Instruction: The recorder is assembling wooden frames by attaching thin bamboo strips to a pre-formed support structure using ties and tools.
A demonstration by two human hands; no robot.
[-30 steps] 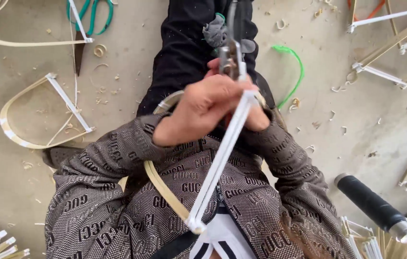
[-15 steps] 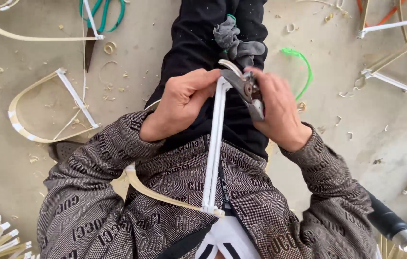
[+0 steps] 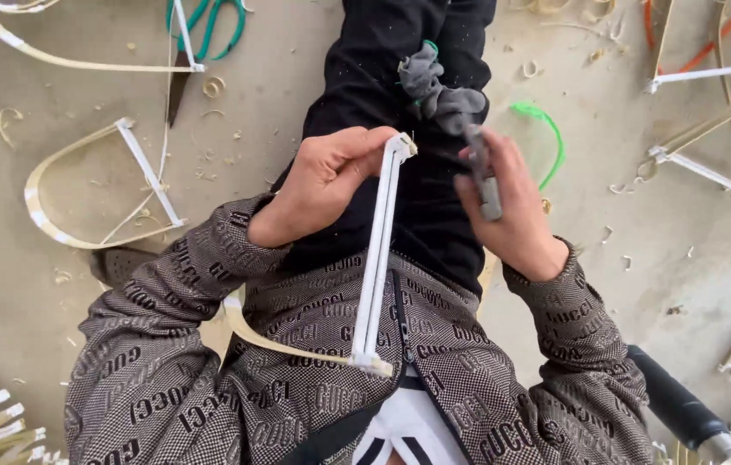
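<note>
White stick (image 3: 378,258) is standing almost upright over your lap, its top end pinched in your left hand (image 3: 322,185), fingers curled round it, and a curved bamboo strip (image 3: 283,342) is joining its lower end. Your right hand (image 3: 512,211), just beside the stick's top, is clenching a grey knife (image 3: 479,168) with a cloth-wrapped handle.

Soft even daylight, slight motion blur

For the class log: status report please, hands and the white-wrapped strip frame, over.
Left hand grips top of white-wrapped strip frame, upright over lap. Right hand holds grey-wrapped knife, apart from frame. Nothing between them.
</note>
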